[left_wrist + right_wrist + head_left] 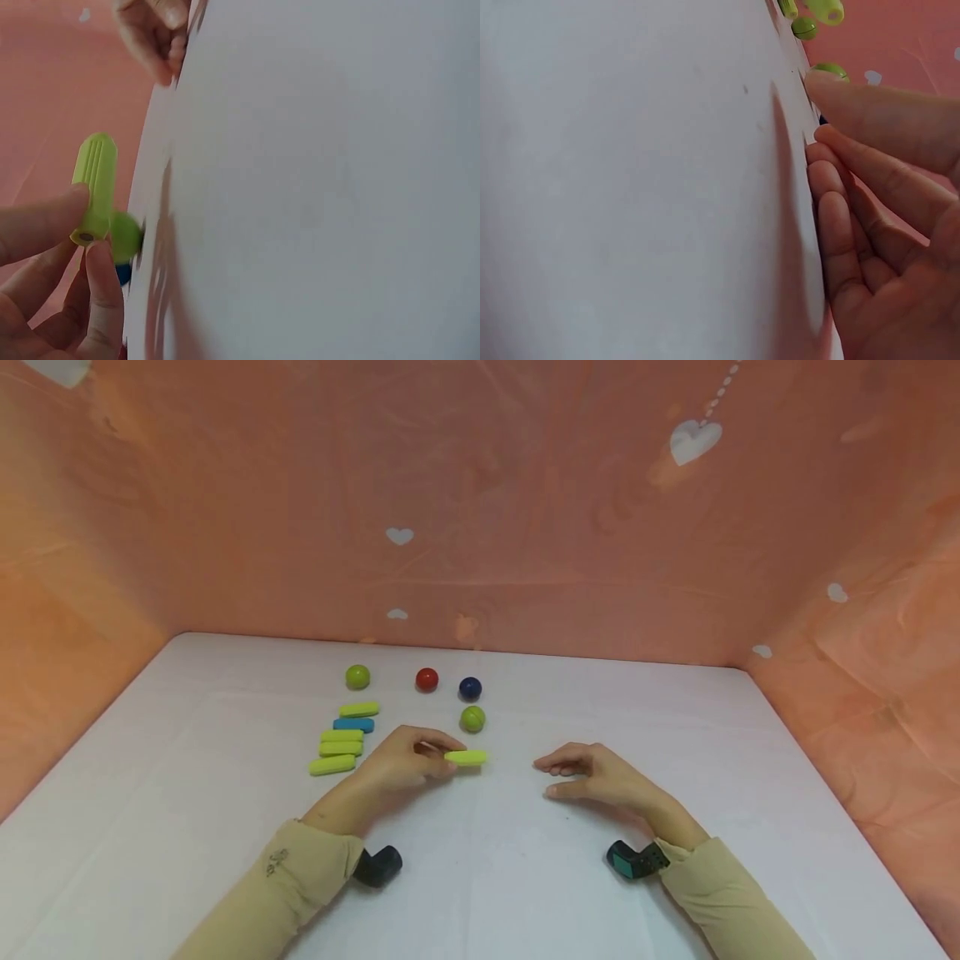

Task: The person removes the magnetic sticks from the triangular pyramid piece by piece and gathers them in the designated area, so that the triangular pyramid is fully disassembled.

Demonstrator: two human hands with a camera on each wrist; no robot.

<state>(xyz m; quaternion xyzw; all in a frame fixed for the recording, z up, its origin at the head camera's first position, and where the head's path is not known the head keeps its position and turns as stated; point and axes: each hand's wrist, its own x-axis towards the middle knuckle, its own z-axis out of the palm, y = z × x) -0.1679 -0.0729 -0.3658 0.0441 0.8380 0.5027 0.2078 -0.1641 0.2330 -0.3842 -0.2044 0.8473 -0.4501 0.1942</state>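
Between thumb and fingers, my left hand (pixel 408 760) pinches a yellow-green grooved plastic stick (pixel 468 758) just above the table. In the left wrist view, the stick (pixel 97 180) shows a rounded far end and a dark round spot at the near end. A green ball (pixel 472 719) lies just beyond it, with a dark blue ball (pixel 470 688) behind. My right hand (pixel 600 775) is near the tabletop to the right, its fingers loosely bent and holding nothing. In the right wrist view, nothing sits between that hand's thumb and fingers (pixel 836 232).
Left of my left hand lie several yellow-green sticks (pixel 341 748) and a blue stick (pixel 353 725) in a loose column. A red ball (pixel 427 680) and another green ball (pixel 357 677) sit farther back. Orange cloth (pixel 525 527) hangs behind the white table (pixel 517 877).
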